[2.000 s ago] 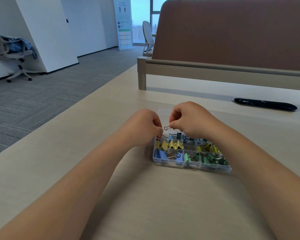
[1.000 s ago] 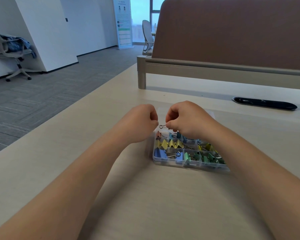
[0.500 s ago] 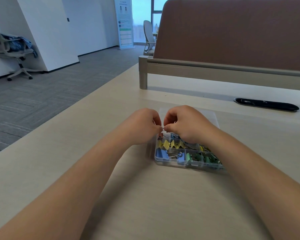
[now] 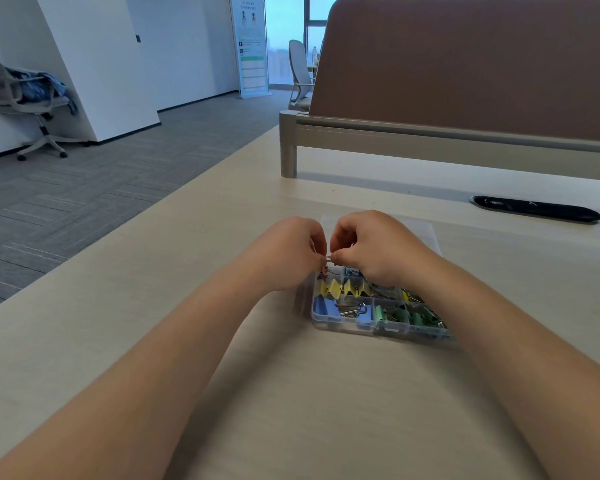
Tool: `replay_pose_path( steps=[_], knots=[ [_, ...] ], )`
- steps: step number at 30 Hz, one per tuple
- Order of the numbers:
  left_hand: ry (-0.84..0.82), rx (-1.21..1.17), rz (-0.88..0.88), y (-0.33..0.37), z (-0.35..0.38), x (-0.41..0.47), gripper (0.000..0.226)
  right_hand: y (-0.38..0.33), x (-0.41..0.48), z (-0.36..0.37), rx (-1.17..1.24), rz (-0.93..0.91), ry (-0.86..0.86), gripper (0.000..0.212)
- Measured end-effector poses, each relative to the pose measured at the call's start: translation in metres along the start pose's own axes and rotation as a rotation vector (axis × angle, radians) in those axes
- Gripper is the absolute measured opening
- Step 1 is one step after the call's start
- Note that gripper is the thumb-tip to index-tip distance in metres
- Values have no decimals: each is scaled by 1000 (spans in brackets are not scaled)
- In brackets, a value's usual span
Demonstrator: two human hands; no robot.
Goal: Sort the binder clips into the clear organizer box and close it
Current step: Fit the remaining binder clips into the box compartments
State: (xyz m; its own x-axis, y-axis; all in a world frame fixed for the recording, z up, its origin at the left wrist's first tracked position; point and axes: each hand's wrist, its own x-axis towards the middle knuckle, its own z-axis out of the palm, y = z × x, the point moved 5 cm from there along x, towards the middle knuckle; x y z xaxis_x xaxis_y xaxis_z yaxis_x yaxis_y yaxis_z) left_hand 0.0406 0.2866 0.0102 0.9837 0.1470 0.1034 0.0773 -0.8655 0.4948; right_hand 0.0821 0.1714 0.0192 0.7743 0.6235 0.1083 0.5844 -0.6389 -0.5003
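Over the far left corner of the open organizer box (image 4: 343, 328): left hand (image 4: 288, 254), fingers curled, pinching a binder clip (image 4: 329, 260); clip lying crosswise, just above the compartments; right hand (image 4: 374, 249) pinching its other end.

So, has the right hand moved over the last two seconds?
Yes. Against the box, the right hand edged left, nearly closing the gap to the left hand.
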Motion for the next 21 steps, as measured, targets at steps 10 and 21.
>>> replay_pose_path(
  steps=[10,21],
  knots=[
    [0,9,3,-1,1,0,8,0,-2,1,11,10,0,9],
    [1,11,3,0,3,0,12,-1,-3,5,-73,33,-33,25]
  ],
)
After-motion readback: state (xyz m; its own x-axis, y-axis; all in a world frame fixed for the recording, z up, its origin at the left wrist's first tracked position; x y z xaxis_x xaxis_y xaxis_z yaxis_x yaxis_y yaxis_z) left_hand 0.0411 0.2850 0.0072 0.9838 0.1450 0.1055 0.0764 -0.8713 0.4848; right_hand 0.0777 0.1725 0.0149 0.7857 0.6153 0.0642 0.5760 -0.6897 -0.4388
